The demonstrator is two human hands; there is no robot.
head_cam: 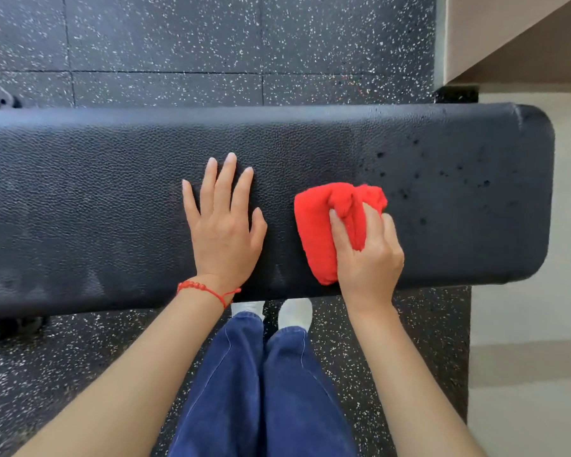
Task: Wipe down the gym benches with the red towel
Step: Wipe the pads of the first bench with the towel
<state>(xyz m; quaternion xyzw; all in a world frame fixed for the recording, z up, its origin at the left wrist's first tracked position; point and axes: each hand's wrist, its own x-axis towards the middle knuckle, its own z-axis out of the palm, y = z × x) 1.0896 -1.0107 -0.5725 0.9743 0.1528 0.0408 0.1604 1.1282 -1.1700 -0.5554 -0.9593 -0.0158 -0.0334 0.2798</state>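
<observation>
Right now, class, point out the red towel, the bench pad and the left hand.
red towel (314, 222), head view, its bunched left fold.
bench pad (96, 199), head view, bare top surface.
left hand (223, 225), head view, its back.

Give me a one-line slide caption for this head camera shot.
Right hand grips the red towel on the black bench pad while the left hand rests flat beside it.

The towel (323, 225) is red, bunched into a thick wad, and lies on the bench (112, 199) towards its right end. The bench is black, pebbled padding with dark wet spots right of the towel.
</observation>
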